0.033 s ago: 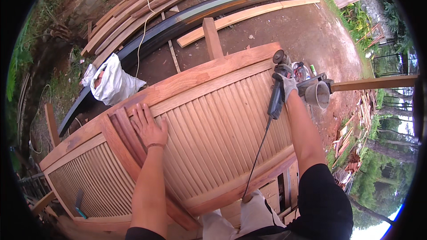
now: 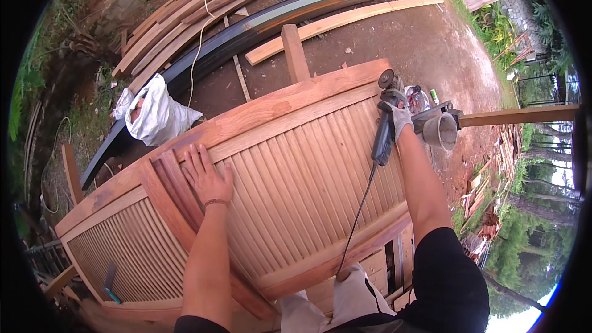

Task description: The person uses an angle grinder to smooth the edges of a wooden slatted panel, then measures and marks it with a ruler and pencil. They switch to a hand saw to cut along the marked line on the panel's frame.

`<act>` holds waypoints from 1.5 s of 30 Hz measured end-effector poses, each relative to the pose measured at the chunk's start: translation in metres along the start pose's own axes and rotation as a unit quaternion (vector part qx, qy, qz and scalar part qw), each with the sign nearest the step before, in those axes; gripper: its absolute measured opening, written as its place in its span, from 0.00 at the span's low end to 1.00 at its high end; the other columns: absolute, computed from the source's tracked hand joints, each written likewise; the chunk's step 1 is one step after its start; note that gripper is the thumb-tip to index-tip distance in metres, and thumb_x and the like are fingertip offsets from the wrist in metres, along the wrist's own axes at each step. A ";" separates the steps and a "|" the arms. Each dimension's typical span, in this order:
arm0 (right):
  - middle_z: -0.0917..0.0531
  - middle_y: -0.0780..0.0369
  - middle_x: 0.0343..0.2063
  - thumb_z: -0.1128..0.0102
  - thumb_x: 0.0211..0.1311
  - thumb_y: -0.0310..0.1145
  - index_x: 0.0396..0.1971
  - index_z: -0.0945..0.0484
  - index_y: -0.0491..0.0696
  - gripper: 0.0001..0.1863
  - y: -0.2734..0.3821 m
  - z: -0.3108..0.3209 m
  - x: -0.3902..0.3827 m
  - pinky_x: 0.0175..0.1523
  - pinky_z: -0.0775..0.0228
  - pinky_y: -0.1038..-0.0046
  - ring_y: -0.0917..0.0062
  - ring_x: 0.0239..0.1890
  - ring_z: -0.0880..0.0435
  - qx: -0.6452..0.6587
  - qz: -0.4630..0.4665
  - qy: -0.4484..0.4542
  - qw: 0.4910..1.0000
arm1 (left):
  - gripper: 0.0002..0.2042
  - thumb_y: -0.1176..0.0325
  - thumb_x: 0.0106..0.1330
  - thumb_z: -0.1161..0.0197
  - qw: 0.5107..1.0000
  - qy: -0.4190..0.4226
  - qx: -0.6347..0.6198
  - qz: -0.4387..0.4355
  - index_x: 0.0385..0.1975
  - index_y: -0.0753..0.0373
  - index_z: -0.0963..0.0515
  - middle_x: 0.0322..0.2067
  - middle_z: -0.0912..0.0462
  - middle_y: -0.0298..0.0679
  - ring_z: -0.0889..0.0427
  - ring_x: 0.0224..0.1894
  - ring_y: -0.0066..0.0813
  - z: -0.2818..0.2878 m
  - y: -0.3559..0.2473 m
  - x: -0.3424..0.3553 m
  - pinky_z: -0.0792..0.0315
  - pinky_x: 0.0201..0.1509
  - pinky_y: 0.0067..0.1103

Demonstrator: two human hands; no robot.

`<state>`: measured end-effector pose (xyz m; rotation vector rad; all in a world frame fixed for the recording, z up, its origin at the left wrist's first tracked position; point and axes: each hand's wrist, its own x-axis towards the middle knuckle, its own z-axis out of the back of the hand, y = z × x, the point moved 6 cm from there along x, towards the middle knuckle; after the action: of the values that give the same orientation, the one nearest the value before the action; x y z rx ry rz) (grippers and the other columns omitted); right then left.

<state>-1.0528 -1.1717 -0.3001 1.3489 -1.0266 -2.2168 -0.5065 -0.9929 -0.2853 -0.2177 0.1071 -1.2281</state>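
My bare left hand lies with fingers spread on a reddish wooden louvered door, beside its darker middle stile. My right hand, in a pale glove, grips a dark angle grinder near the door's top right corner; its disc faces up and away from me, and a black cord runs down from it toward my legs. A small tool with a teal handle rests on the left louvered section.
Stacked planks, a long dark beam and a white sack lie beyond the door. A grey bucket and a wooden bar are at the right, with scattered offcuts and greenery farther out.
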 end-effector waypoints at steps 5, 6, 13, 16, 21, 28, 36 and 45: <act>0.21 0.60 0.23 0.24 0.44 0.29 0.39 0.27 0.51 0.23 0.011 -0.006 0.001 0.21 0.22 0.61 0.65 0.15 0.22 -0.006 0.010 -0.020 1.000 | 0.42 0.52 0.61 0.41 1.000 -0.003 -0.012 -0.002 0.73 0.59 0.50 0.75 0.56 0.44 0.61 0.77 0.46 -0.002 -0.002 0.007 0.64 0.77 0.45; 0.21 0.60 0.23 0.24 0.44 0.30 0.40 0.27 0.51 0.23 0.011 -0.008 0.000 0.21 0.22 0.61 0.65 0.15 0.22 -0.012 0.007 -0.019 1.000 | 0.42 0.51 0.60 0.41 1.000 -0.002 -0.010 -0.002 0.73 0.59 0.50 0.75 0.56 0.44 0.61 0.77 0.46 -0.002 0.000 0.007 0.64 0.77 0.45; 0.21 0.59 0.24 0.25 0.47 0.33 0.40 0.27 0.50 0.21 0.000 0.012 0.039 0.22 0.22 0.60 0.64 0.17 0.21 -0.042 0.025 -0.021 0.999 | 0.43 0.52 0.60 0.41 1.000 -0.006 -0.014 -0.009 0.74 0.59 0.50 0.75 0.55 0.44 0.61 0.77 0.46 -0.004 -0.004 0.008 0.63 0.76 0.45; 0.21 0.59 0.24 0.25 0.49 0.33 0.40 0.26 0.50 0.20 0.002 0.011 0.039 0.22 0.22 0.59 0.64 0.16 0.21 -0.011 0.053 -0.042 0.998 | 0.42 0.52 0.59 0.41 1.000 -0.008 -0.019 -0.010 0.74 0.59 0.50 0.75 0.55 0.43 0.61 0.77 0.46 -0.005 -0.002 0.008 0.63 0.76 0.46; 0.20 0.60 0.26 0.25 0.49 0.32 0.44 0.30 0.52 0.24 0.001 0.003 0.035 0.21 0.22 0.60 0.65 0.18 0.19 0.033 0.010 -0.020 0.999 | 0.43 0.52 0.59 0.41 1.000 -0.007 -0.021 -0.006 0.74 0.58 0.50 0.75 0.55 0.44 0.60 0.77 0.46 -0.003 0.000 0.008 0.63 0.76 0.46; 0.19 0.59 0.25 0.25 0.47 0.30 0.45 0.31 0.51 0.26 0.001 0.004 0.031 0.20 0.23 0.61 0.66 0.16 0.20 0.023 0.004 -0.007 1.000 | 0.43 0.52 0.59 0.41 1.000 -0.004 -0.022 -0.008 0.74 0.58 0.51 0.75 0.56 0.43 0.61 0.77 0.46 -0.004 -0.002 0.008 0.62 0.76 0.46; 0.20 0.57 0.21 0.28 0.49 0.35 0.36 0.23 0.46 0.16 0.016 -0.008 0.020 0.23 0.22 0.62 0.65 0.16 0.20 -0.076 0.000 -0.017 0.997 | 0.42 0.52 0.60 0.41 1.000 -0.006 -0.018 -0.001 0.73 0.58 0.50 0.75 0.55 0.43 0.60 0.77 0.46 -0.003 0.003 0.007 0.62 0.76 0.46; 0.21 0.57 0.21 0.26 0.48 0.36 0.36 0.24 0.47 0.18 0.022 0.017 0.101 0.24 0.21 0.58 0.62 0.17 0.19 -0.123 0.007 -0.063 0.990 | 0.42 0.52 0.59 0.41 0.999 -0.015 -0.030 -0.003 0.73 0.59 0.48 0.75 0.54 0.44 0.59 0.76 0.46 -0.004 0.001 0.008 0.61 0.76 0.47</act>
<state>-1.1182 -1.2420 -0.3416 1.1040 -0.7682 -2.3515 -0.5034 -1.0005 -0.2893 -0.2891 0.1188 -1.2275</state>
